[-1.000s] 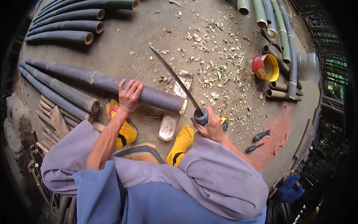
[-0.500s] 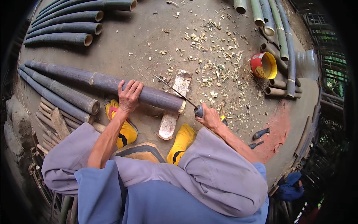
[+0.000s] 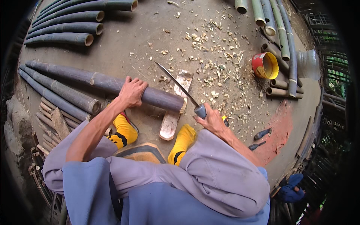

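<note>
The work in hand, in my judgement, was trimming the end of a dark bamboo pole point(image 3: 108, 83) with a long knife point(image 3: 182, 88). The pole's near end lay across a pale wooden block point(image 3: 170, 126), and a light cut patch showed at its tip. Small chips point(image 3: 215, 95) were scattered over the ground beyond the block.

Left hand point(image 3: 131, 92): closed over the top of the pole, a little short of the block, holding it down; the thumb could not be made out. Right hand point(image 3: 213, 120): wrapped around the knife's grey handle, to the right of the pole's end and near it, not touching it. The blade slanted away to the upper left, passing just beside the tip; its exact height above the block could not be told.

A further cut, I judged, called for a steady left hold, the edge lined up with the pale patch, and a controlled stroke kept well apart from the left fingers and my yellow-socked feet point(image 3: 183, 140).
</note>
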Available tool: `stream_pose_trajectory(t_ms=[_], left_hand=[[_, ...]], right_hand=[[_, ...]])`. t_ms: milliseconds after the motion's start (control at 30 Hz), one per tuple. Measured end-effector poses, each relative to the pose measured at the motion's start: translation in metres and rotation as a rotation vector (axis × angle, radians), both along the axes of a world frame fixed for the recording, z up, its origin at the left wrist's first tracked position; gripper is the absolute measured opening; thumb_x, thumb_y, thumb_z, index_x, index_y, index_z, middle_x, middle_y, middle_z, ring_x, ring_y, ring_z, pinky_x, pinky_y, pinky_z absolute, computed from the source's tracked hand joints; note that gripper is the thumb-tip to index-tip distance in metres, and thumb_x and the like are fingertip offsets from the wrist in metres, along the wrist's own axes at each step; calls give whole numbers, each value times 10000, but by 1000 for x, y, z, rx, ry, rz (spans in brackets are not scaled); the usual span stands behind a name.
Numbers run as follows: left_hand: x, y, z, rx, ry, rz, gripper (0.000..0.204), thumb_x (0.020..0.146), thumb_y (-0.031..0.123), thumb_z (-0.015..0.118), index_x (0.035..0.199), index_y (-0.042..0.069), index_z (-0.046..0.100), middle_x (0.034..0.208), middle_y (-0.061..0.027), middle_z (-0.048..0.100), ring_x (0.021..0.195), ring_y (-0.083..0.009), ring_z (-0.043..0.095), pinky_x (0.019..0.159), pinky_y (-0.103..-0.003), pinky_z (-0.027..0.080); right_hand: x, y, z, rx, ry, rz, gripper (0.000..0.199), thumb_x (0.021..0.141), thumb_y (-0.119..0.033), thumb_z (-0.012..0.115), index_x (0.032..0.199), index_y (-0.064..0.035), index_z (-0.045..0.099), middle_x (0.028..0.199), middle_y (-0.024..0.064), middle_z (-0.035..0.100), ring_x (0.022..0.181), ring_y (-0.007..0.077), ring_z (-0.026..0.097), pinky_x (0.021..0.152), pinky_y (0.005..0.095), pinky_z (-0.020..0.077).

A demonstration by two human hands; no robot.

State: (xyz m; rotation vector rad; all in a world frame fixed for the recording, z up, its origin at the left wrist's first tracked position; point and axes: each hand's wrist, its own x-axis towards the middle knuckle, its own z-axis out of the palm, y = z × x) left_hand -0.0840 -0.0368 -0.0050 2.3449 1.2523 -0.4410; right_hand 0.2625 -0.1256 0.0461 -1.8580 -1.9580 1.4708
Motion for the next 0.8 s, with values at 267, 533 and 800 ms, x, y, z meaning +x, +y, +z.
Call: stream_pose_trajectory(t_ms=[267,533,800], left_hand=[[2,-18,-14,280,-151,27,734,437,121,813,1120,111,546,1057,-58,619,1076,-230,589,1013,-491,377],[0,-30,-17,414,-225,48,831,398,113,834,1179,116,550,1152,-51,614,1120,-227,574,1023,-497,353],[3,-32,-23,681,-312,81,543,598,73,726,1117,120,576,1085,-20,611,1067,-193,581,1006,-490,341]], right_hand=[[12,-13,-33,94,-261,153,396,803,-221,728,1025,-11,476,778,248,651,724,428,663,608,460,530],[-8,-18,-7,386,94,2,418,800,-234,728,1008,2,453,757,261,646,720,423,669,598,473,529],[-9,-16,9,376,217,-15,400,768,-174,754,1006,-17,475,804,249,663,717,414,674,588,452,538]])
